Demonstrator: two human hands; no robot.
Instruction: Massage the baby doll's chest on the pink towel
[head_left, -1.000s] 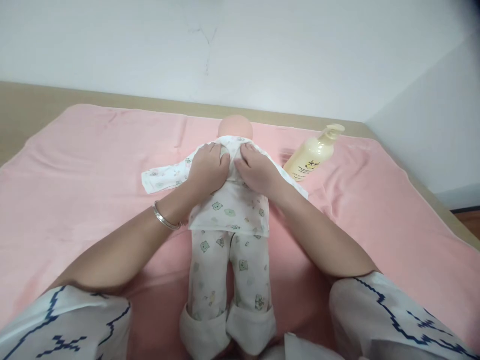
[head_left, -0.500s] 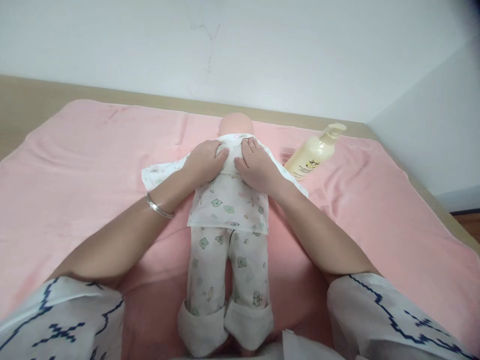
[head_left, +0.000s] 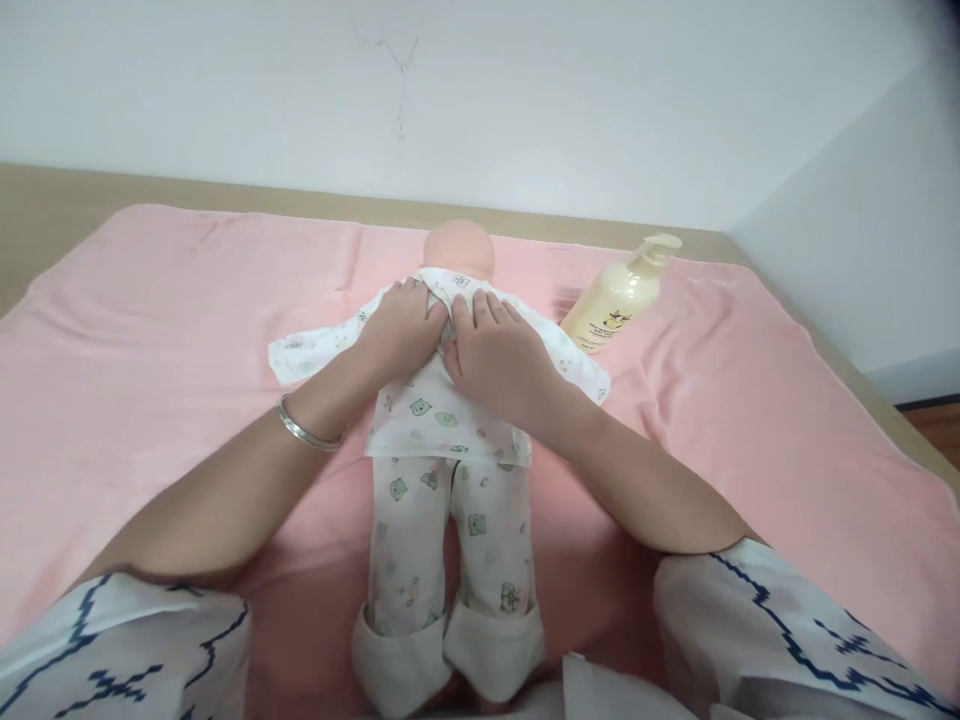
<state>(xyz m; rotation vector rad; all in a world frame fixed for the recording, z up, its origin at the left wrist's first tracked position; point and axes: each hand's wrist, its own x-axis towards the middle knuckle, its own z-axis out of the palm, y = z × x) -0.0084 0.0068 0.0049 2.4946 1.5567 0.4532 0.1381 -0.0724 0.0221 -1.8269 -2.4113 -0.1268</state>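
Note:
A doll with a bald head [head_left: 459, 250] lies stretched out, head away from me; no face shows. It wears a white printed shirt [head_left: 442, 425] and matching trousers [head_left: 480, 530] with turned-up cuffs. My left hand [head_left: 405, 325] rests on the upper left of the shirt, fingers lying over the cloth and thumb toward the middle. Beside it, my right hand [head_left: 499, 350] lies flat on the shirt's upper middle, fingers slightly apart. The thumbs nearly meet, and the cloth is creased between the hands. Both shirt sleeves spread outward.
A pale yellow pump bottle [head_left: 615, 305] leans beside the right sleeve. Under everything is a pink blanket [head_left: 187, 320] on a wooden surface [head_left: 52, 205], with a white wall [head_left: 562, 110] behind.
My right hand has slid left across the shirt, close to my left hand. The cloth between them has bunched into a fold. The view has shifted slightly.

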